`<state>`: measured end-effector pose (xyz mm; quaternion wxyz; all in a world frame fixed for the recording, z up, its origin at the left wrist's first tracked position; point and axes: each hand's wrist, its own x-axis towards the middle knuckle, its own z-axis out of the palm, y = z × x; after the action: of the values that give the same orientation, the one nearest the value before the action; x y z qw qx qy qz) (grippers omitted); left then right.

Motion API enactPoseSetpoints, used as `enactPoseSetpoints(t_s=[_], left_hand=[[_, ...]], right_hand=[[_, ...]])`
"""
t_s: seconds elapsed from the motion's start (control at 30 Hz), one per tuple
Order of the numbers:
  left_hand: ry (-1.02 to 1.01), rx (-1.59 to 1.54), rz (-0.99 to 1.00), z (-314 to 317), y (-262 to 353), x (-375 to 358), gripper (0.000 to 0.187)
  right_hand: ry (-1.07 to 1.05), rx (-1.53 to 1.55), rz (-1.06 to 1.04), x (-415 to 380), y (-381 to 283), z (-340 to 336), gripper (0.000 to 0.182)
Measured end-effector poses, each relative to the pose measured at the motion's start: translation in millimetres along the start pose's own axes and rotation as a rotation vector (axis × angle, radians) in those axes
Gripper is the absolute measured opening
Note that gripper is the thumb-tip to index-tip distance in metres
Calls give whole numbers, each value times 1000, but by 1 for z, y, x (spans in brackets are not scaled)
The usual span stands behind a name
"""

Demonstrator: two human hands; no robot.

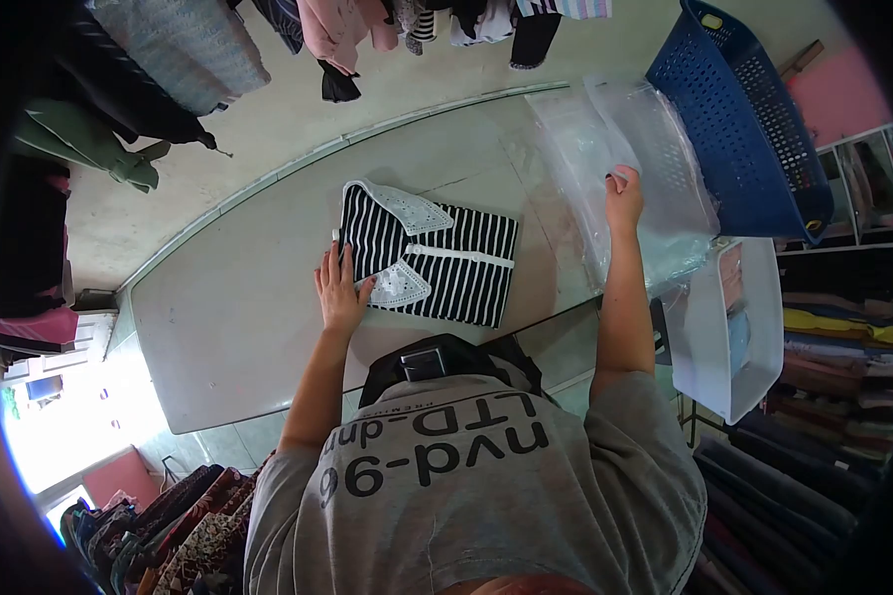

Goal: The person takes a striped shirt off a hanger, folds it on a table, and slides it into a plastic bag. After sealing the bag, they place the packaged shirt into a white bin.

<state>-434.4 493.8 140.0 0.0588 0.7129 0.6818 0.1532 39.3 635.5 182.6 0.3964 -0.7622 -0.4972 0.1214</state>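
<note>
On the table [228, 307], the spread left hand [338, 296] is apparently steadying a striped blouse [466, 288], the right hand [624, 203] pinching a plastic bag [617, 139].

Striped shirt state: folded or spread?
Folded: the black-and-white striped shirt lies as a compact rectangle, lace collar on top, no sleeves spread out.

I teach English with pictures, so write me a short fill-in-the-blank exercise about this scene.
The left hand rests on a folded garment with black and white ____.
The right hand pinches a clear sheet made of ____.
The garment's lacy collar is coloured ____.
The large holed basket on the right is coloured ____.

Missing words: stripes; plastic; white; blue.
</note>
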Motion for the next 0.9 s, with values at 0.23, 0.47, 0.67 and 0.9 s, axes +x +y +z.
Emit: enactPoseSetpoints(t_s=[0.23,0.47,0.67,0.9], left_hand=[[8,22,1,0,1,1,69],[13,17,-11,0,3,1,69],[7,14,-23,-1,4,1,69],[5,20,-43,0,9,2,69]], right_hand=[[247,-641,-266,1,-21,1,54],[232,-724,-158,18,-15,-6,56],[143,-517,-201,67,22,-31,15],[218,348,-78,97,-13,-112,16]])
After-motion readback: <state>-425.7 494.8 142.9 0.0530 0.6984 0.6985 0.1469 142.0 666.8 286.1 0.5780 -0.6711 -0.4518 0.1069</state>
